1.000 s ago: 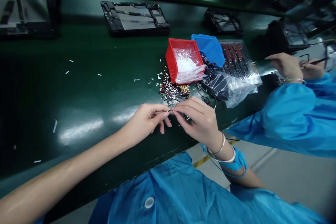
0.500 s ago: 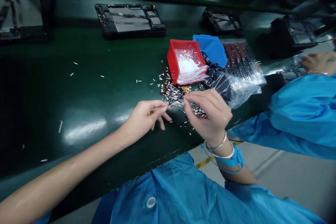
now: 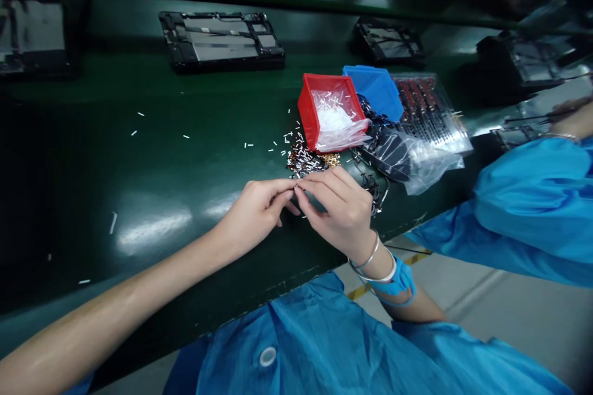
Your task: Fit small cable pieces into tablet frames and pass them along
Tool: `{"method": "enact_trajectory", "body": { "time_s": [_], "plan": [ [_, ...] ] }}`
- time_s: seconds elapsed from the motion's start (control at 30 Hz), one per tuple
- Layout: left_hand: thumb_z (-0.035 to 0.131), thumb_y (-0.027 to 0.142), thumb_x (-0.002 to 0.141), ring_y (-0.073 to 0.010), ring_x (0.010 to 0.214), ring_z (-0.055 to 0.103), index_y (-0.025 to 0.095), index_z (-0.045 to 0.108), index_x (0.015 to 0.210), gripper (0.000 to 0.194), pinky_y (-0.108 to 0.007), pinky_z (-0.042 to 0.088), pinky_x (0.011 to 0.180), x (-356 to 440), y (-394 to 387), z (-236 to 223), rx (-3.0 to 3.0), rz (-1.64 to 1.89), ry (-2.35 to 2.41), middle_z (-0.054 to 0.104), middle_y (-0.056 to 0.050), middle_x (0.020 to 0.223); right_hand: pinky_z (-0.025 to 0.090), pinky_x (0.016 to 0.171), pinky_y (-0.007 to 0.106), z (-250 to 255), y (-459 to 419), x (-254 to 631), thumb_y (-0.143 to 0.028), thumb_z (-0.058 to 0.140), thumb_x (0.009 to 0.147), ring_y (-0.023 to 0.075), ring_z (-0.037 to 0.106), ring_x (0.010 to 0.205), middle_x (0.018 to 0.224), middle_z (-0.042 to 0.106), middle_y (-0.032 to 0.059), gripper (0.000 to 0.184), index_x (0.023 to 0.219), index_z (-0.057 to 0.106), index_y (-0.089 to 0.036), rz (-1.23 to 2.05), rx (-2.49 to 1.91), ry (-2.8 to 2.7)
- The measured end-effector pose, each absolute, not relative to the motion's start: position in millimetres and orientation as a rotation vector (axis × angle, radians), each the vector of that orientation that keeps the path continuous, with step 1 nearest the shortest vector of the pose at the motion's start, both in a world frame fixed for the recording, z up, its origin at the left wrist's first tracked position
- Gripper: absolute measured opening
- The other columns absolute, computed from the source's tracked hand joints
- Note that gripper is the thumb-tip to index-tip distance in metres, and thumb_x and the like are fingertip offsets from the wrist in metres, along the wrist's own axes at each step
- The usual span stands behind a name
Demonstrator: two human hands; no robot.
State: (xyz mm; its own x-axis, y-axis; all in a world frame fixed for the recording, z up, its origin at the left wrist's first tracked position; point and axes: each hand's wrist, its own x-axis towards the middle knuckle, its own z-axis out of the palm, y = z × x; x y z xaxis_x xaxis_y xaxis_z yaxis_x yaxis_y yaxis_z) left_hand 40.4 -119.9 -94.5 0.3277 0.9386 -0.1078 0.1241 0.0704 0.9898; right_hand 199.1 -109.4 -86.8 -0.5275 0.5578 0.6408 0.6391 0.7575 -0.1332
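Note:
My left hand (image 3: pixel 259 207) pinches with thumb and index finger at the front of the small-parts pile. Against its fingertips, the closed thumb and fingers of my right hand (image 3: pixel 336 210) meet it from the right. Between the tips only a tiny dark bit shows; half a second ago a thin black wire stretched there. Just behind the fingers lies a pile of small white and dark pieces (image 3: pixel 303 159), with small gold-coloured parts (image 3: pixel 332 160) beside it. Several thin black wires (image 3: pixel 370 182) lie to the right, partly hidden by my right hand.
A red bin (image 3: pixel 309 112) holds a plastic bag of short white pieces. Behind it leans a blue bin (image 3: pixel 377 89); right are a clear tray (image 3: pixel 428 105) and plastic bag (image 3: pixel 433 163). Black device housings (image 3: pixel 222 40) line the back. Another person's blue sleeve (image 3: pixel 532 197) is at right.
My right hand has moved left and slightly down until its fingertips meet those of my left hand. The wire between them is now almost hidden. My left hand has barely shifted.

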Motion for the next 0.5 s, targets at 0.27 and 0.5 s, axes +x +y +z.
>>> {"method": "enact_trajectory", "body": {
  "time_s": [0.27,0.5],
  "plan": [
    [0.051,0.022,0.085,-0.0181,0.066,0.070,0.008,0.063,0.101,0.025,-0.021,0.049,0.044,33.4,-109.8,-94.9,0.985,0.860,0.999,0.073,-0.015,0.096,0.051,0.065,0.033,-68.6,-48.3,225.7,-0.013,0.054,0.083,0.0170,0.063,0.067,0.072,0.071,0.0020,0.016,0.082,0.068,-0.018,-0.481,-1.211,-2.054],
    [0.056,0.025,0.083,-0.0166,0.058,0.069,0.009,0.062,0.098,0.022,-0.020,0.047,0.043,30.7,-106.0,-94.5,0.904,0.826,0.967,0.073,-0.014,0.090,0.053,0.074,0.035,-74.8,-46.4,220.4,-0.011,0.055,0.084,0.0207,0.061,0.090,0.100,0.071,0.0057,0.022,0.099,0.068,-0.022,-0.321,-0.928,-2.301]
  ]
}}
